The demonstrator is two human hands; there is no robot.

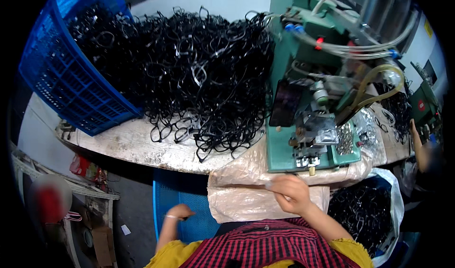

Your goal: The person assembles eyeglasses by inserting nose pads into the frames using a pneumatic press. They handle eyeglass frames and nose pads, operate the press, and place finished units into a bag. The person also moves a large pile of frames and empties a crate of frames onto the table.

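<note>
My right hand point(293, 194) is just in front of the green bench machine point(279, 149), its fingers curled together. A pale blur shows at the fingertips; whether it is a held piece, I cannot make out. Lower on the left, my left hand point(181, 211) hangs over a blue mesh basket point(163, 192) beneath the table's edge. Its fingers are bent, with a small dark bit under them that is too unclear to name. A big tangled heap of black eyeglass frames point(204, 78) lies on the table left of the machine.
A tilted blue crate point(80, 85) spills frames onto the worn table point(128, 142). Small metal parts point(345, 140) fill a tray on the machine. Pinkish sheeting point(265, 201) drapes over the table's front. To the right stands a white sack point(397, 206) of black frames; another person's arm point(418, 147) shows beyond.
</note>
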